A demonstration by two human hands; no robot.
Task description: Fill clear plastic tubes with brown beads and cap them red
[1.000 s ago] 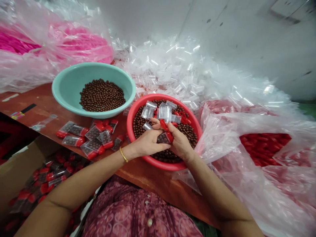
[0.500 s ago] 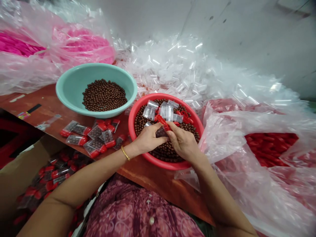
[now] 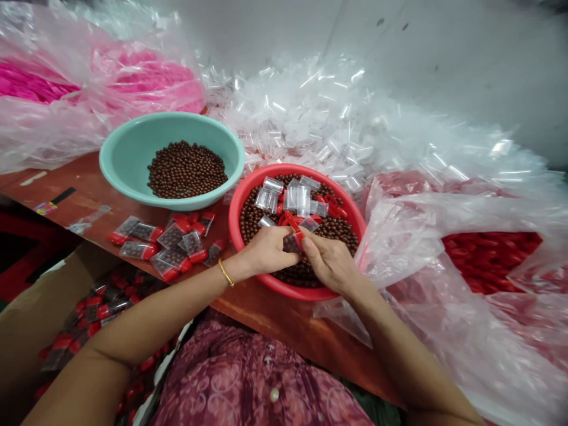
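Note:
My left hand (image 3: 265, 251) and my right hand (image 3: 329, 260) meet over the near part of a red bowl (image 3: 248, 192). Between them they pinch a small clear container (image 3: 291, 242) filled with brown beads, and a red cap (image 3: 290, 220) sticks up just above it. Both hands are closed on this piece. The red bowl holds brown beads (image 3: 341, 228), several empty clear containers (image 3: 288, 198) and a few loose red caps (image 3: 333, 208). A gold bangle (image 3: 224, 273) sits on my left wrist.
A teal bowl (image 3: 128, 154) of brown beads stands at the back left. Filled, red-capped containers (image 3: 166, 244) lie on the brown table, more in a cardboard box (image 3: 84, 313) below left. Clear containers (image 3: 319, 112) are heaped behind; plastic bags hold red caps (image 3: 486, 257) and pink items (image 3: 146, 74).
My hands have stayed over the red bowl, shifting the bead-filled container and red cap slightly between the fingers. The view drifted a little.

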